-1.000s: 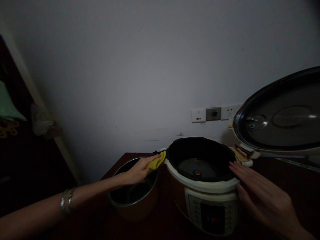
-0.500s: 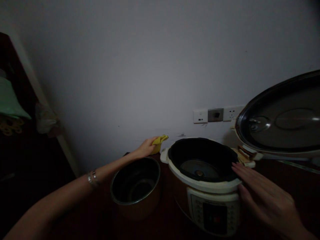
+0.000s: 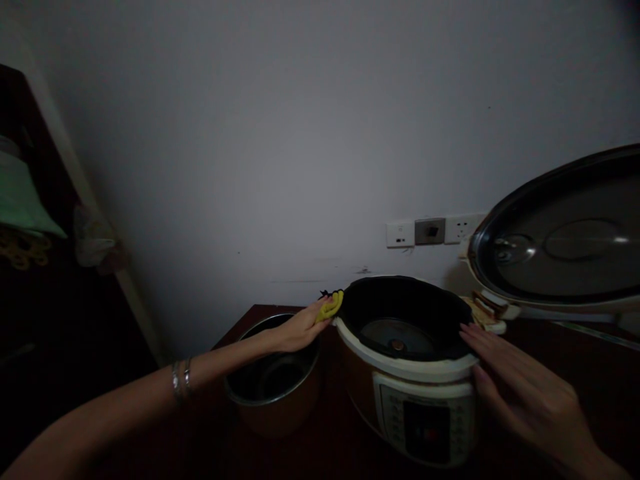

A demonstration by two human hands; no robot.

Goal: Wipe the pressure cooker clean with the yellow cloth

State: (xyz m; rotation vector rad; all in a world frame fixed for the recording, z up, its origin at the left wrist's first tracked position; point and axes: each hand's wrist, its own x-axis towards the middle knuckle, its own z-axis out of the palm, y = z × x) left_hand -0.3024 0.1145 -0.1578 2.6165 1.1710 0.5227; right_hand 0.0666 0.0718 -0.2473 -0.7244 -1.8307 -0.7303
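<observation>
Left grip holds yellow cloth slanted up-right.

Sockets on a grey wall, green cloth far left

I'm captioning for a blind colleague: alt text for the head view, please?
A person's left hand holds a yellow cloth at the left edge of a round white and brown electric cooker; the right hand touches its right edge. A round brown metal pot stands at left, the cooker's raised round dark lid at right.
</observation>
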